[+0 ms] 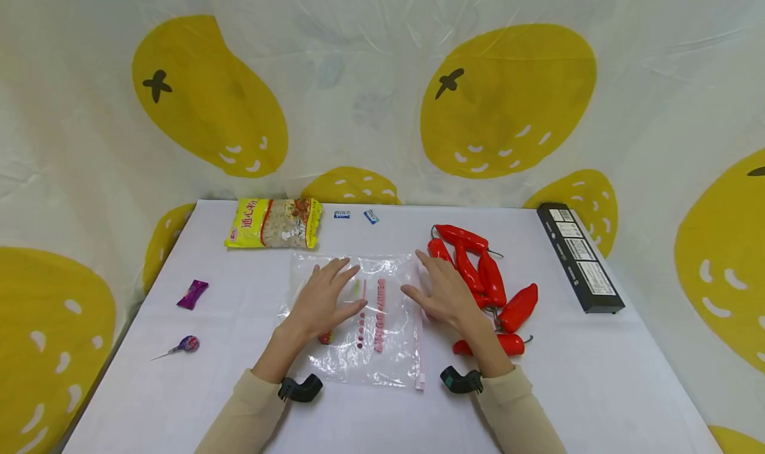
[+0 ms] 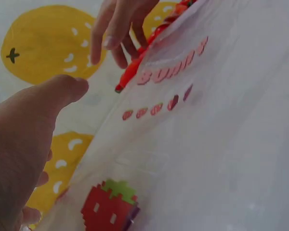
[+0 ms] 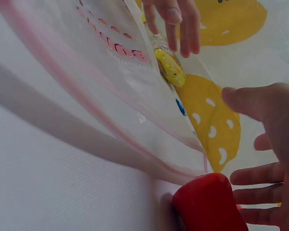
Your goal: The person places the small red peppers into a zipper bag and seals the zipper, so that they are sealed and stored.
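We're seeing elongated red peppers point(image 1: 493, 279) lying right of a clear rectangular plastic bag point(image 1: 370, 321), a yellow pillow-shaped plastic packet point(image 1: 276, 223) behind-left.

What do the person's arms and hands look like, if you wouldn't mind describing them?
The left sleeve and right sleeve are plain beige and long, ending near the wrists. A bent left black device and a similar right black device sit at the inner sides of the wrists. The left hand and right hand are ungloved.

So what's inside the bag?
I see nothing inside the bag, only white table through it. The strawberry is printed on. The left hand and right hand hide parts, so I can't tell there.
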`<state>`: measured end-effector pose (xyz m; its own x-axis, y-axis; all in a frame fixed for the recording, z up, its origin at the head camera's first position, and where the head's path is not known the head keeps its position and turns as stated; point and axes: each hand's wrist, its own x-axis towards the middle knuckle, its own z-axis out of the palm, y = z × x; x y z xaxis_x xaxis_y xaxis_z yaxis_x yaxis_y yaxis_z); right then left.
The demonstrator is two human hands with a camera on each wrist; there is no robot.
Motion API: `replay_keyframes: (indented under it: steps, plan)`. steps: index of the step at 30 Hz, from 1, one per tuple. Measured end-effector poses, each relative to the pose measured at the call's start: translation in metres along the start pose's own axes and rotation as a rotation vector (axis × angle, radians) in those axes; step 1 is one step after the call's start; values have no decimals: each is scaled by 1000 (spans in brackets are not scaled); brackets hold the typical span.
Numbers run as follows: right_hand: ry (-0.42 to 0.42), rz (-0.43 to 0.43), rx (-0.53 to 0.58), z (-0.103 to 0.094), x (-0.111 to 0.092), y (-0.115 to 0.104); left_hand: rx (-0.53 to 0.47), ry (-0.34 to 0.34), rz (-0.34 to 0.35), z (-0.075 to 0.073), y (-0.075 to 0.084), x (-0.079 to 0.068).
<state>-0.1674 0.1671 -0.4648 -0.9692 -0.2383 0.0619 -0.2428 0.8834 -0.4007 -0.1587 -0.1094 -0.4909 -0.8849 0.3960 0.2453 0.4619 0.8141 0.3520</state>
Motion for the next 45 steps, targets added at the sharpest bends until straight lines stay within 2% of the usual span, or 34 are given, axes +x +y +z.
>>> replay_keyframes:
  steps: [6, 12, 16, 21, 25, 28, 31, 37, 39, 42, 45]
  plan:
    - [-41, 16, 1, 6, 0, 5, 39, -31, 34, 8, -7, -4]
    - [-128, 53, 165, 6, -1, 8, 97, -37, 66, 18, -12, -6]
    - [-198, 56, 282, 5, -1, 8, 107, -48, 51, 23, -13, -6]
    - [-299, 53, 314, 5, 0, 11, 155, -104, 15, 29, -13, -7]
    - [-315, 62, 323, 7, 2, 13, 190, -123, 20, 31, -13, -8]
    - [-300, 63, 346, 6, 2, 14, 179, -119, 42, 32, -13, -10]
    - [-276, 71, 368, 6, 1, 15, 138, -63, 86, 34, -15, -10]
    - [-234, 104, 436, 0, 0, 13, 18, 166, 209, 36, -16, -10]
    - [-220, 97, 457, -2, 0, 12, -3, 218, 239, 37, -15, -9]
    - [-173, 88, 475, -3, 1, 12, -34, 263, 250, 39, -15, -8]
    - [-112, 115, 501, -1, 3, 14, -93, 299, 233, 40, -16, -7]
